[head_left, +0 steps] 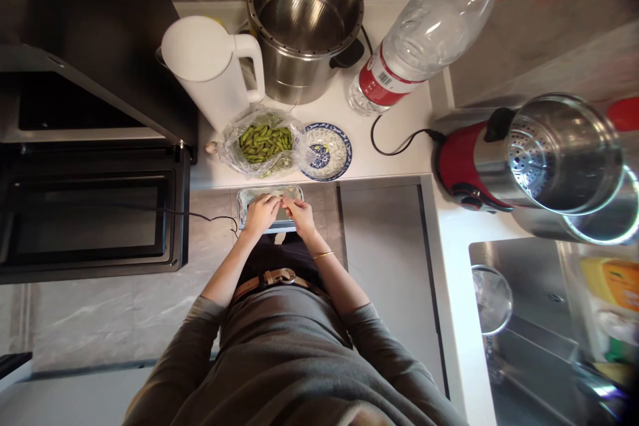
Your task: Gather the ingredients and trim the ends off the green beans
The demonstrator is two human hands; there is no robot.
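Note:
My left hand (263, 212) and my right hand (300, 213) meet fingertip to fingertip over a lined bin (244, 200) below the counter's edge. Both are closed in a pinch around something too small to make out. Just beyond them, a clear plastic bag (230, 146) lies open on the counter, filled with green edamame pods (266, 142). To its right is a blue-and-white patterned plate (341, 153) with a few small green beans (319, 148) on it.
Behind the bag stand a white pitcher (197, 53) and a steel pot (299, 73). A large water bottle (399, 60) is at back right. A red-and-steel appliance (459, 160) stands beside the sink (529, 306). On the left, an oven door (90, 219) hangs open.

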